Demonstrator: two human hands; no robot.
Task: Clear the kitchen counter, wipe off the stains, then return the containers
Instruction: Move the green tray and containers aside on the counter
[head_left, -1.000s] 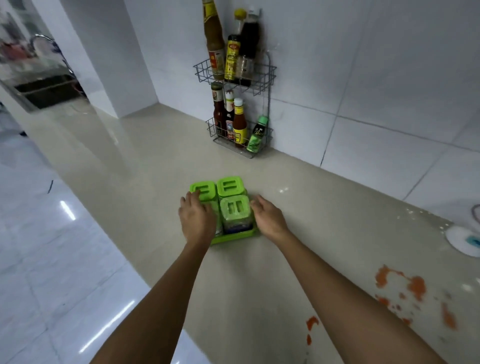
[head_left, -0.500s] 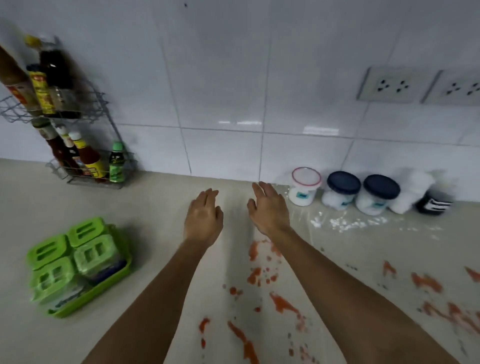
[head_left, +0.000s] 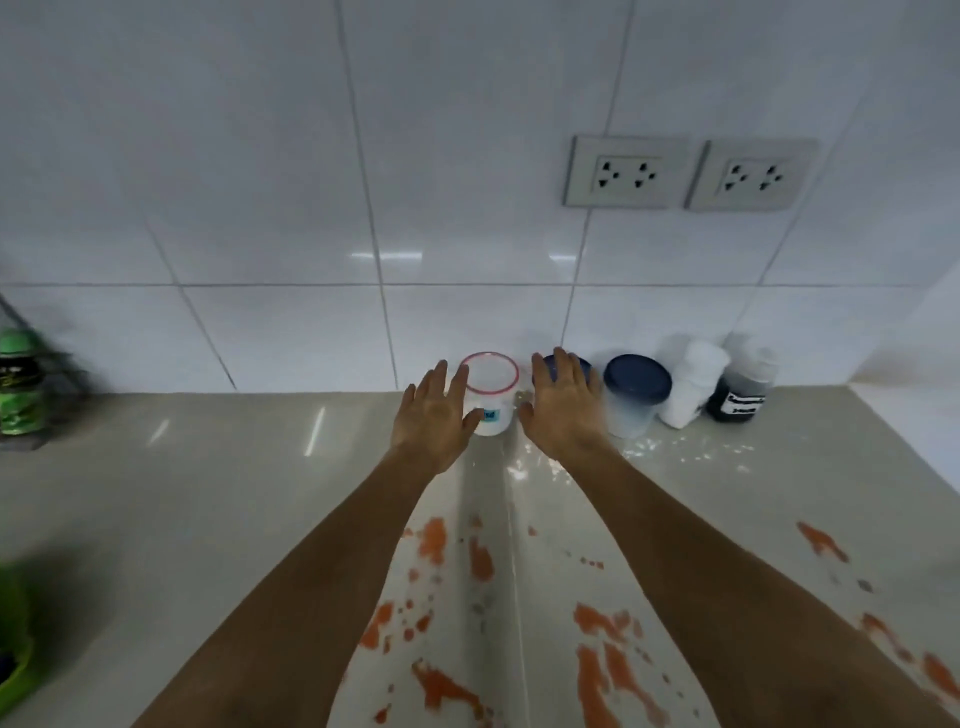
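A white tub with a red-rimmed lid (head_left: 491, 387) stands against the tiled wall. My left hand (head_left: 434, 415) hovers with straight fingers just left of it, partly in front of it. My right hand (head_left: 563, 408) is stretched out flat over a tub with a dark blue lid (head_left: 584, 364), mostly hiding it. A second blue-lidded tub (head_left: 635, 395), a white container (head_left: 693, 387) and a dark labelled jar (head_left: 743, 389) line up to the right. Orange-red stains (head_left: 597, 649) and white powder (head_left: 685, 449) mark the beige counter (head_left: 234, 493).
A green bottle (head_left: 18, 384) in a wire rack sits at the far left. The green container tray (head_left: 13, 660) shows blurred at the lower left edge. Two wall sockets (head_left: 685, 174) are above the tubs. The wall corner closes the counter on the right.
Both hands let go of the green tray, and the view swung right. They have reached forward to the tubs by the wall, fingers straight.
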